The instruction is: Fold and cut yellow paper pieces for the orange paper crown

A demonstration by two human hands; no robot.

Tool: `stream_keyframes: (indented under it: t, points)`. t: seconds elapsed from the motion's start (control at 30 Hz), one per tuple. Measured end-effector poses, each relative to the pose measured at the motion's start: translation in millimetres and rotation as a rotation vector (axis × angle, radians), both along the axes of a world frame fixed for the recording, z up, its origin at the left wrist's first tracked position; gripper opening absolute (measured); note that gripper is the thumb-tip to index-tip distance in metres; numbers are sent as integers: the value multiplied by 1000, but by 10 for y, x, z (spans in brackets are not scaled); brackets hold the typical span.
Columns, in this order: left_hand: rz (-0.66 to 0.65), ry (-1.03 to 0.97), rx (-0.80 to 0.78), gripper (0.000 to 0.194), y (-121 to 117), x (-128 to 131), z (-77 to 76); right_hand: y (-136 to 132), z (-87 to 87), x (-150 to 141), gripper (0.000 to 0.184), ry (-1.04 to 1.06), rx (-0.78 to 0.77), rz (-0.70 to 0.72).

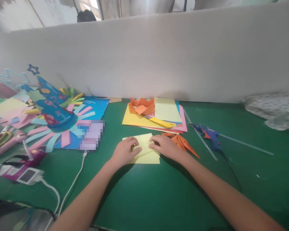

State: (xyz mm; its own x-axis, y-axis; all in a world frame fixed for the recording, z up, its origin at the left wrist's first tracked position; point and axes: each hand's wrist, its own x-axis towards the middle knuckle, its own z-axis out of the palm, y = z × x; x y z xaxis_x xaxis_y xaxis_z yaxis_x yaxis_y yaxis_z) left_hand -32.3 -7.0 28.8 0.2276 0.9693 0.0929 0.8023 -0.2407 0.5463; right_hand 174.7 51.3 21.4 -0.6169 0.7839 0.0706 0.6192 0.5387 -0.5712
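Observation:
Pale yellow paper (pixel 146 158) lies on the green table in front of me, with a loose upper layer raised over a flat lower part. My left hand (pixel 126 150) has its fingers curled and its thumb on the left part of this paper. At the upper right edge, my right hand (pixel 167 146) pinches the paper between thumb and fingers. Both hands hide parts of its outline. Just beyond my right wrist lie folded orange paper pieces (pixel 180 141). Behind the paper, an orange folded paper crown shape (pixel 142 106) and a yellow utility knife (pixel 161 122) rest on stacked coloured sheets (pixel 167 110).
Right of my hands is a blue glue gun (pixel 212 136) among clear glue sticks (pixel 204 144). To the left stand a blue party hat (pixel 54 109) with paper strips, a pixelated phone (pixel 90 134) and its white cable (pixel 74 183). A white partition (pixel 159 57) borders the green table (pixel 139 195).

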Motion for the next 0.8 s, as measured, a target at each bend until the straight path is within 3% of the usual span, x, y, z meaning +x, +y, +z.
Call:
stream_keyframes:
  t: [0.23,0.5,0.8]
  points:
    - [18,-3,33,8,22,-1,-51,7,-25,8,14,44,-25,-67]
    - [-2,-33,44,7,27,-14,-80,-25,31,110,35,134,-140,-53]
    - [14,-14,39,5,11,3,-44,-51,46,76,37,147,-152,-86]
